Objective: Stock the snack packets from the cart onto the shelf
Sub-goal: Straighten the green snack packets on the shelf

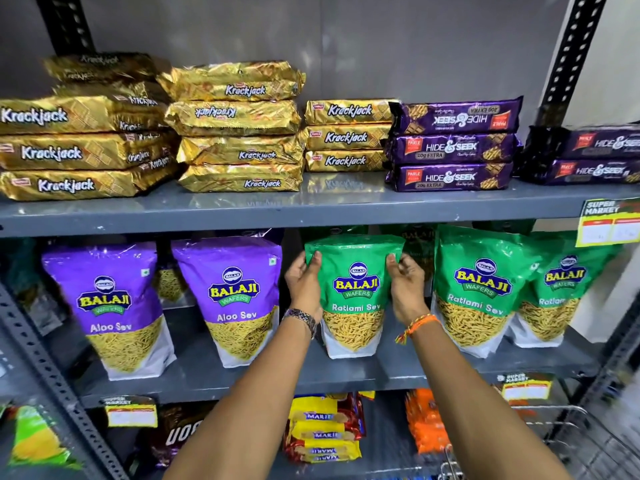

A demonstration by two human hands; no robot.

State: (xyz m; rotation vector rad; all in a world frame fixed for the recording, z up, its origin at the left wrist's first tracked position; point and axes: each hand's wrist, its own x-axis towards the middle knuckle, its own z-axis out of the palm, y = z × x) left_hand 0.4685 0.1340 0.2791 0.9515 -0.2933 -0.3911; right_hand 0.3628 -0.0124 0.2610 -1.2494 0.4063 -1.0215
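A green Ratlami Sev packet (353, 292) stands upright on the grey middle shelf (214, 375). My left hand (304, 285) grips its upper left edge and my right hand (405, 289) grips its upper right edge. Two more green Ratlami Sev packets (481, 289) stand to its right. Two purple Aloo Sev packets (239, 292) stand to its left. The metal wire cart (588, 441) shows at the bottom right corner; its contents are hidden.
The top shelf holds stacks of gold Krackjack packs (239, 129) and purple Hide & Seek packs (453, 147). Marie biscuit packs (322, 431) and orange packs (424, 420) lie on the bottom shelf. Perforated uprights (52, 375) frame the rack. Price tags (609, 221) hang from shelf edges.
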